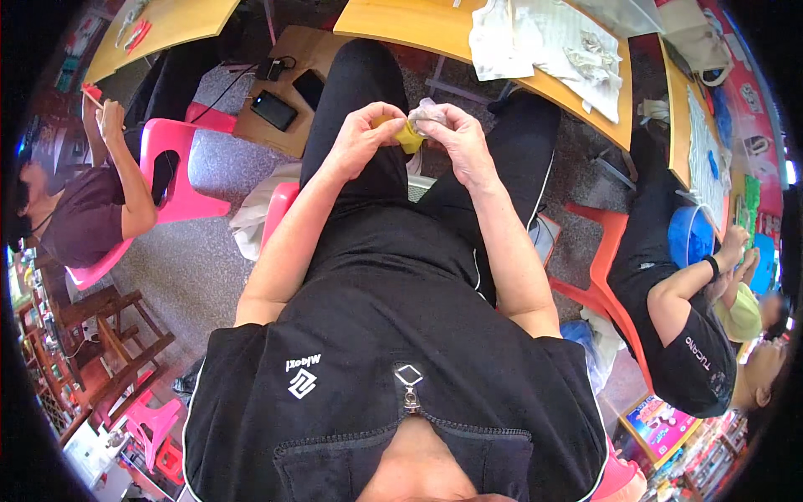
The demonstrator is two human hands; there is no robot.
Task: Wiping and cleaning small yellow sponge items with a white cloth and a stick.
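Note:
Both my hands meet above my lap, between my knees. My left hand (369,135) pinches a small yellow piece (409,138), which looks soft like cloth or thin plastic; its exact kind is unclear. My right hand (457,135) grips a small crumpled, whitish translucent piece (428,114), perhaps a bit of plastic film. The two pieces touch or overlap between my fingertips, and the fingers partly cover them. Beyond my hands stands a yellow wooden table (401,25), with a white cloth (564,56) spread over its right part.
A cardboard sheet (263,135) at left bears a black phone (274,111) and another dark device (308,88). Someone sits on a pink plastic chair (172,163) at left. More people sit at right, near an orange chair (605,251) and a blue bucket (690,235).

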